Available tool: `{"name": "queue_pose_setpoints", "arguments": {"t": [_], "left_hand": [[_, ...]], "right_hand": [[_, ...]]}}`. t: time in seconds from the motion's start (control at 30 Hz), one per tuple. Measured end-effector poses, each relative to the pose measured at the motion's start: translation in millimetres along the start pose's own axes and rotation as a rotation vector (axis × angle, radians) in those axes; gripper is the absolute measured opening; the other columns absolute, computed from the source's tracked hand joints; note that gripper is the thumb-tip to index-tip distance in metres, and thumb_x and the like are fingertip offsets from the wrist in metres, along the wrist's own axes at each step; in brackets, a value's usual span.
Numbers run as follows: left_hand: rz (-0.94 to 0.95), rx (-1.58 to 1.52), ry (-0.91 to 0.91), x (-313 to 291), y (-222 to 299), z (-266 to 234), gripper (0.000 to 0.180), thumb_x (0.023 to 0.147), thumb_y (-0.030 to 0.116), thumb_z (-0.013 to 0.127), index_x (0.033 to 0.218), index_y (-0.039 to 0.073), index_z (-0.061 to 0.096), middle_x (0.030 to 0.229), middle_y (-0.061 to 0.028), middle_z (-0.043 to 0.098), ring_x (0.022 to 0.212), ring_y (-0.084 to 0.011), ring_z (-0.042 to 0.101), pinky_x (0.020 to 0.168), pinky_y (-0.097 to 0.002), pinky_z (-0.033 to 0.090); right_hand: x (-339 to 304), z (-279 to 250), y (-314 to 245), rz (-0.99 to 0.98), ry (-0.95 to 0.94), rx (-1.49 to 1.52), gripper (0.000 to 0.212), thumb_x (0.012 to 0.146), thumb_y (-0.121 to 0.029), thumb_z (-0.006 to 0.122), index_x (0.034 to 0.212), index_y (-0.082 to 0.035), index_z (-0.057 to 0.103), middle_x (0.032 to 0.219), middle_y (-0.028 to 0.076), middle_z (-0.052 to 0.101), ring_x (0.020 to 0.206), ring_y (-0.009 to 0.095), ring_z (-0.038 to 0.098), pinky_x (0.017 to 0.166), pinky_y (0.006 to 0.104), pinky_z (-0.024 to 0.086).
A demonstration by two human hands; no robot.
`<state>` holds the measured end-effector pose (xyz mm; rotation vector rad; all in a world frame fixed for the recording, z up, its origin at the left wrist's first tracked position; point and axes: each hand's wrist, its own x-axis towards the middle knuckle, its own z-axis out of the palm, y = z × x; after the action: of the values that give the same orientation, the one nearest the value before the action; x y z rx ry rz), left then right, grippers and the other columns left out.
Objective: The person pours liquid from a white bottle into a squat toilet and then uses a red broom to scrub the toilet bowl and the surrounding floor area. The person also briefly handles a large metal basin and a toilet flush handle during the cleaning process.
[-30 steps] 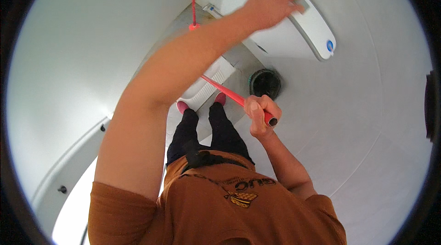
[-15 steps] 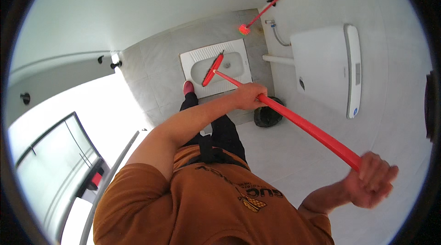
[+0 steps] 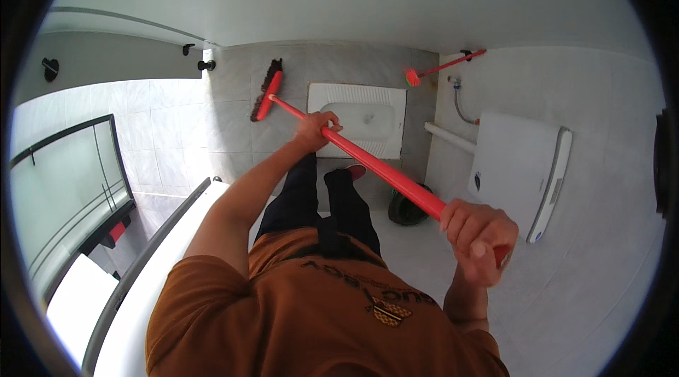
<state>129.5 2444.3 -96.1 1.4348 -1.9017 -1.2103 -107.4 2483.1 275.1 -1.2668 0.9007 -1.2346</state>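
Right hand point(image 3: 477, 239) nearest us, fist wrapped tight round the top of the red broom handle point(image 3: 375, 165). Further down, left hand point(image 3: 315, 129) clamped mid-shaft. Brush head point(image 3: 267, 90) sits on the grey floor point(image 3: 226, 122) just left of the squat pan point(image 3: 357, 119); sweeping looks mid-stroke, floor dull yet.

Grey tiled floor point(image 3: 233, 129) carries everything. White squat toilet pan point(image 3: 357, 119) set flush into it. Red broom head point(image 3: 267, 90) down on tiles, left of pan. Dark round bin point(image 3: 404, 209) near pan's right corner.
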Motion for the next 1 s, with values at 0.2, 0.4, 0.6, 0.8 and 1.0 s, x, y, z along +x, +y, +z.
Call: {"name": "queue_pose_setpoints", "arguments": {"t": [0.2, 0.4, 0.6, 0.8, 1.0], "left_hand": [[0.047, -0.112, -0.041, 11.4, 83.2, -22.6, 0.015, 0.082, 0.019, 0.072, 0.093, 0.013, 0.064, 0.067, -0.0108, 0.062, 0.061, -0.0265, 0.061, 0.056, -0.0388, 0.046], [-0.172, -0.035, 0.305, -36.5, -8.4, -92.5, 0.015, 0.081, 0.017, 0.069, 0.095, 0.017, 0.063, 0.063, -0.0108, 0.060, 0.063, -0.0313, 0.062, 0.059, -0.0442, 0.047], [-0.080, 0.098, 0.251, -54.8, -154.9, -90.4, 0.017, 0.080, 0.012, 0.067, 0.097, 0.017, 0.066, 0.077, -0.0110, 0.066, 0.078, -0.0332, 0.064, 0.071, -0.0431, 0.052], [0.051, 0.053, 0.029, 8.0, 24.6, -55.1, 0.021, 0.079, 0.009, 0.065, 0.098, 0.018, 0.066, 0.078, -0.0094, 0.065, 0.078, -0.0312, 0.064, 0.070, -0.0421, 0.050], [-0.158, 0.050, 0.262, -35.8, -2.8, -101.1, 0.022, 0.076, 0.009, 0.065, 0.095, 0.021, 0.066, 0.068, -0.0105, 0.064, 0.068, -0.0319, 0.064, 0.062, -0.0440, 0.050]], "right_hand": [[52.1, -10.7, -44.7, -0.209, -0.432, 0.056, 0.029, 0.080, -0.005, 0.059, 0.058, -0.012, 0.040, 0.046, 0.000, 0.052, 0.039, 0.010, 0.051, 0.043, 0.0284, 0.047], [51.0, 23.1, -0.8, -0.007, -0.129, -0.269, 0.017, 0.076, 0.000, 0.062, 0.065, -0.009, 0.052, 0.058, 0.003, 0.058, 0.052, 0.018, 0.059, 0.053, 0.0340, 0.051], [74.8, 89.0, 73.5, 0.069, -0.438, -0.057, 0.018, 0.074, 0.007, 0.058, 0.063, 0.000, 0.046, 0.065, 0.009, 0.057, 0.056, 0.022, 0.055, 0.060, 0.0392, 0.049], [76.4, 61.2, -43.0, 0.056, -0.240, -0.249, 0.033, 0.073, -0.003, 0.063, 0.054, -0.009, 0.037, 0.046, 0.003, 0.050, 0.037, 0.018, 0.050, 0.045, 0.0319, 0.050], [84.9, 53.0, -11.9, -0.134, -0.411, -0.433, 0.014, 0.070, -0.002, 0.057, 0.060, -0.005, 0.048, 0.053, 0.007, 0.057, 0.043, 0.020, 0.055, 0.048, 0.0324, 0.052]]}}
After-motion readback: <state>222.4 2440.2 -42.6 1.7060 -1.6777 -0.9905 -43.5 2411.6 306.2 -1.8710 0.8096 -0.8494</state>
